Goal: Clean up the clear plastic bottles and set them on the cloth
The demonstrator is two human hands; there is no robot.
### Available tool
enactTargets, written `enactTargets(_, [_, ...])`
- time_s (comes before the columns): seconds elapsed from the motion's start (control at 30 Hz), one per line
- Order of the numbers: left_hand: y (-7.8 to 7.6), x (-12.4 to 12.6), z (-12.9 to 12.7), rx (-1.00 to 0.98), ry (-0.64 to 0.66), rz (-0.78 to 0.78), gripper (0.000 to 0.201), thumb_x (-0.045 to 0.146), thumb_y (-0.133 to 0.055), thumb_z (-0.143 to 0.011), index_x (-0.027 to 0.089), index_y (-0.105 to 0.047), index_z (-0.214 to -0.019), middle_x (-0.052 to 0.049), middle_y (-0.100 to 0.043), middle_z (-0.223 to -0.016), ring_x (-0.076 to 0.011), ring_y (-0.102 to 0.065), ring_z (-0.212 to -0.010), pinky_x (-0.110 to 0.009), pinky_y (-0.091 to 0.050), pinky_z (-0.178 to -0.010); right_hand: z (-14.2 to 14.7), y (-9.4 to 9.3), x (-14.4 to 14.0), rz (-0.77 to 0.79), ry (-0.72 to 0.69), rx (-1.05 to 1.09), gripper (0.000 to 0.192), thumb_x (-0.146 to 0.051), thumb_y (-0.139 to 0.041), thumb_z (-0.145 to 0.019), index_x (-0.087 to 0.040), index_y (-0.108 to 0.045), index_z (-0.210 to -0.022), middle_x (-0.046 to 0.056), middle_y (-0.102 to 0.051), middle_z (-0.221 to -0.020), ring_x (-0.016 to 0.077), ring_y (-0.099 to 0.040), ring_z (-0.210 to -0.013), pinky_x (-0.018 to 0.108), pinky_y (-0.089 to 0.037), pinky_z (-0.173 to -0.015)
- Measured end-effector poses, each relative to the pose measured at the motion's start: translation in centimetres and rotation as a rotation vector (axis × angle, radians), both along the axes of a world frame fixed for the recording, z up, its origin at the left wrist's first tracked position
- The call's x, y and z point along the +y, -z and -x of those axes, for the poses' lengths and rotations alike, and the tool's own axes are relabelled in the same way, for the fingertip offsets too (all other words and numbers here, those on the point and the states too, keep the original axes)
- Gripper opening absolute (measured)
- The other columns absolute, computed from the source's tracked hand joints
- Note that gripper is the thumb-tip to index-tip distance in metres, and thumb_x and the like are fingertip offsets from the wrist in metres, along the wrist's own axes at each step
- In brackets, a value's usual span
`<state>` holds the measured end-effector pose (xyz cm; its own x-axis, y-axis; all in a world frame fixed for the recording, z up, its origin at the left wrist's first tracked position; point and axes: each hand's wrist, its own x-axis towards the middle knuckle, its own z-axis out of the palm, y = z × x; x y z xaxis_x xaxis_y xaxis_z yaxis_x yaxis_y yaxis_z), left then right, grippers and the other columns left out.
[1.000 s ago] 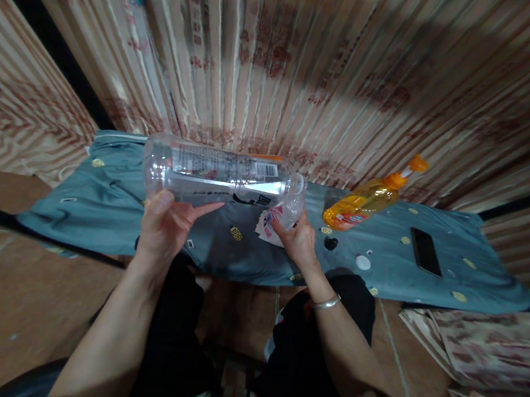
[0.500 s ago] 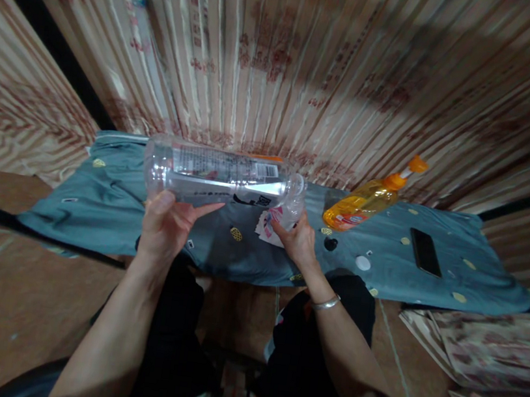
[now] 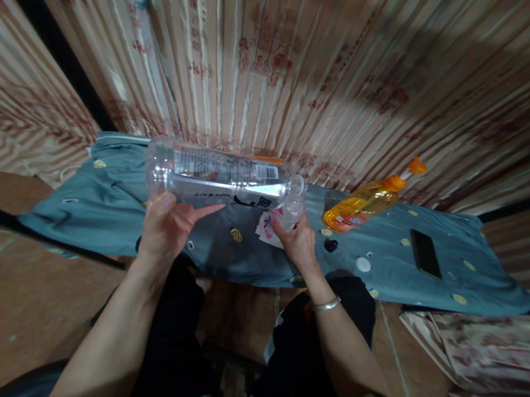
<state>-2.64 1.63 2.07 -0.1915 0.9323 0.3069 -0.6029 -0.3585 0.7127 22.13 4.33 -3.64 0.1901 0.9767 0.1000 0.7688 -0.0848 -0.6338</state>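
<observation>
A large clear plastic bottle (image 3: 213, 181), with a silver printed label, lies sideways in the air above the cloth, its neck to the right. My left hand (image 3: 166, 221) grips it from below near its base, the index finger stretched along its underside. At the neck end, my right hand (image 3: 301, 240) is closed around a small clear plastic container (image 3: 295, 206). A pale piece with a pink and purple print (image 3: 271, 222) shows beside my right thumb; whether it belongs to the small container I cannot tell. The large bottle's mouth is close to the container; contact is unclear.
A teal cloth (image 3: 111, 203) covers the narrow table. On it, right of my hands, are a yellow pump bottle (image 3: 363, 202), a small black cap (image 3: 331, 245), a white disc (image 3: 363, 263) and a black phone (image 3: 425, 252). A pleated curtain (image 3: 274, 62) hangs behind.
Almost nothing differs. The large bottle has shifted very slightly to the right; both hands keep the same hold.
</observation>
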Motion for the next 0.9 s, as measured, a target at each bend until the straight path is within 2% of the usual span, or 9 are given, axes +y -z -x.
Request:
enactTargets(0.17, [-0.05,-0.02,0.05,0.002,0.003,0.009,0.081,0.042,-0.089,-0.068,0.039,-0.052,-0.14,-0.006,-0.07,-0.13,-0.0307,-0.072,-0.11,-0.048,-0.067,-0.08,-0.15,0.3,0.09,-0.039,-0.012,0.02,0.068,-0.044,-0.078,-0.08,-0.012,-0.054,-0.136,0.017,-0.078,-0.11,0.0364,-0.075,-0.103,0.046,-0.06,-0.088])
enactTargets(0.3, [-0.08,-0.06,0.09,0.023,0.007,0.002,0.083,0.044,-0.088,-0.069,0.038,-0.051,-0.143,-0.007,-0.069,-0.132,-0.0343,-0.069,-0.118,-0.048,-0.067,-0.08,-0.24,0.52,0.07,-0.065,-0.022,0.026,0.071,-0.046,-0.077,-0.08,-0.014,-0.052,-0.138,0.016,-0.078,-0.112,0.0349,-0.075,-0.103,0.045,-0.06,-0.087])
enactTargets(0.53, [-0.23,-0.14,-0.1,0.014,0.004,0.02,0.083,0.045,-0.09,-0.066,0.04,-0.052,-0.141,-0.007,-0.069,-0.134,-0.0335,-0.07,-0.116,-0.049,-0.067,-0.081,-0.39,0.73,0.11,-0.071,-0.034,0.04,0.073,-0.045,-0.076,-0.08,-0.013,-0.051,-0.14,0.017,-0.077,-0.113,0.0367,-0.074,-0.105,0.046,-0.059,-0.088])
enactTargets(0.9, [-0.28,-0.17,-0.16,0.009,-0.005,0.007,0.082,0.043,-0.088,-0.068,0.04,-0.052,-0.141,-0.006,-0.071,-0.13,-0.0316,-0.072,-0.112,-0.047,-0.067,-0.079,-0.08,0.03,-0.12,-0.037,-0.016,0.014,0.07,-0.045,-0.076,-0.081,-0.01,-0.053,-0.137,0.018,-0.077,-0.112,0.0362,-0.074,-0.105,0.045,-0.059,-0.088])
